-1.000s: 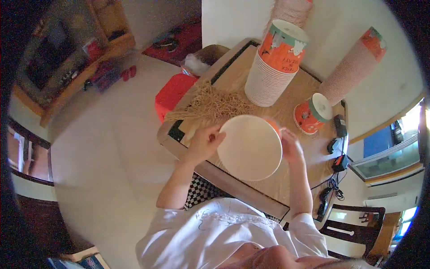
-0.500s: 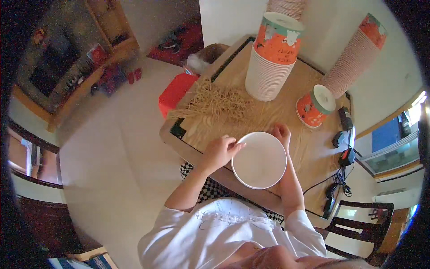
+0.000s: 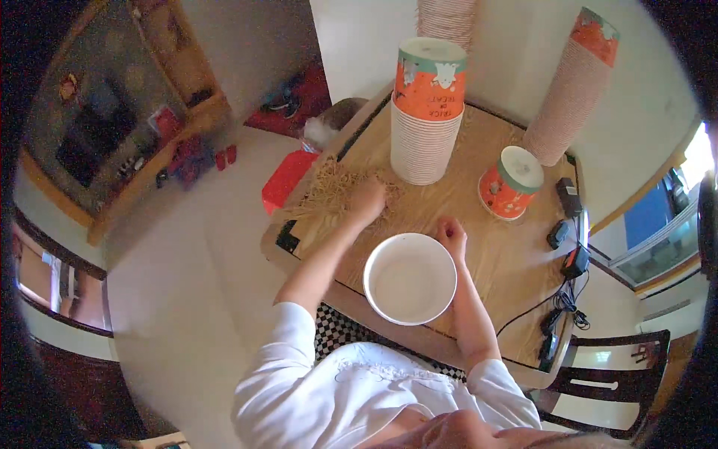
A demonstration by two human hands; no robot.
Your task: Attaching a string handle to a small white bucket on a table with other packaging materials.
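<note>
A white round paper bucket point(image 3: 410, 280) stands before me at the table's near edge, its open mouth facing up and its inside plain white. My left hand point(image 3: 368, 199) is over a loose pile of straw-coloured strands point(image 3: 329, 189), with its fingers turned down and hidden among them. Just beyond the bucket's right rim, my right hand point(image 3: 452, 235) is closed with its fingers curled in. Whatever it may hold is too small to make out.
A tall stack of nested paper buckets point(image 3: 426, 142) rises beyond the pile. To its right sits an upside-down orange bucket point(image 3: 511, 187). Another long stack point(image 3: 566, 105) leans at the wall. Chargers with cables point(image 3: 574, 263) line the right edge. A red bin point(image 3: 288, 181) stands left of the table.
My left hand has let go of the bucket's rim and moved up and away to the strands. The right hand stays closed beside the bucket. The whole view has shifted slightly.
</note>
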